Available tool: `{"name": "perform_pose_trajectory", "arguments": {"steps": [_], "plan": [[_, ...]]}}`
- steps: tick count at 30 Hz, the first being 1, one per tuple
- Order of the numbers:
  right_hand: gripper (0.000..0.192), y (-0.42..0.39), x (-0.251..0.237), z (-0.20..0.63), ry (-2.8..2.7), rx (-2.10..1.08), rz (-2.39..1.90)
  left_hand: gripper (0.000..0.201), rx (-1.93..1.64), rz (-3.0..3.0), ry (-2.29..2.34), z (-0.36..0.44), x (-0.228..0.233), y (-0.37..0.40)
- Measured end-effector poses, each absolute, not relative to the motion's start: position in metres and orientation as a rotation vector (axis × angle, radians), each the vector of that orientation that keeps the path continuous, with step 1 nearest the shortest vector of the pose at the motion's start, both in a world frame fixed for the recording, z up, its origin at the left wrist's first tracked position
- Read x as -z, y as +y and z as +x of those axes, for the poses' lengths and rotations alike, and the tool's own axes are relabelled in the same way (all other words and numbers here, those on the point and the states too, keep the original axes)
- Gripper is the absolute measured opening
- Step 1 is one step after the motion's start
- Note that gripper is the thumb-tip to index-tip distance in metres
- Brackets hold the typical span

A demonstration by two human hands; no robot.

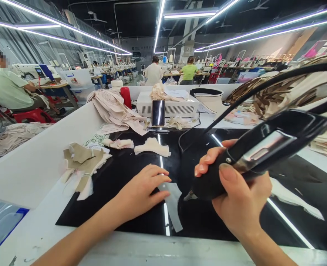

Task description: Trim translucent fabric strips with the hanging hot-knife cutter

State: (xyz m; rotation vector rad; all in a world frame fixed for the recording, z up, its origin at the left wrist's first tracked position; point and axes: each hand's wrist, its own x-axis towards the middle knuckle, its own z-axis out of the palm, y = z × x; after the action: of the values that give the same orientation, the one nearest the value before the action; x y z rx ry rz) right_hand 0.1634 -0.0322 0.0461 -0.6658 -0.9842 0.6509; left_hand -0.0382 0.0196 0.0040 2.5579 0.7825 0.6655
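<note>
My right hand (242, 199) is wrapped round a thick black corded hand tool (263, 144) with a silver side plate. Its narrow metal tip (190, 195) points left and down, beside a pale grey curved fabric piece (175, 207) on the glossy black mat (130, 218). My left hand (144, 190) lies over the upper end of that piece, fingers stretched and thumb apart. Beyond my left hand are a cream fabric piece (152, 147) and a small rolled cloth piece (119, 143). Beige tied pieces (84, 162) are at the left.
A phone (158, 112) leans against a white vented box (180, 108); pens (158, 130) lie before it. Beige fabric (116, 111) is heaped behind left, with more stacks (277, 88) at right. The tool's cable (252, 92) arches over the table. Co-workers (154, 72) sit beyond.
</note>
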Motion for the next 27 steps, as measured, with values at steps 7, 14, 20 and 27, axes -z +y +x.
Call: {"name": "perform_pose_trajectory", "arguments": {"steps": [7,14,20,27], "plan": [[0.035,-0.024,-0.037,0.157,-0.992,-0.667,-0.629,0.07,-0.4,2.478,0.693,-0.019,0.002,-0.003],[0.036,-0.023,-0.035,0.157,-0.988,-0.675,-0.624,0.081,-0.296,2.464,0.738,-0.024,0.005,-0.002],[0.036,-0.022,-0.034,0.157,-0.985,-0.663,-0.629,0.082,-0.279,2.43,0.744,-0.024,-0.001,-0.002],[0.035,-0.022,-0.032,0.157,-0.996,-0.674,-0.627,0.08,-0.271,2.416,0.748,-0.024,0.0,-0.001]]}}
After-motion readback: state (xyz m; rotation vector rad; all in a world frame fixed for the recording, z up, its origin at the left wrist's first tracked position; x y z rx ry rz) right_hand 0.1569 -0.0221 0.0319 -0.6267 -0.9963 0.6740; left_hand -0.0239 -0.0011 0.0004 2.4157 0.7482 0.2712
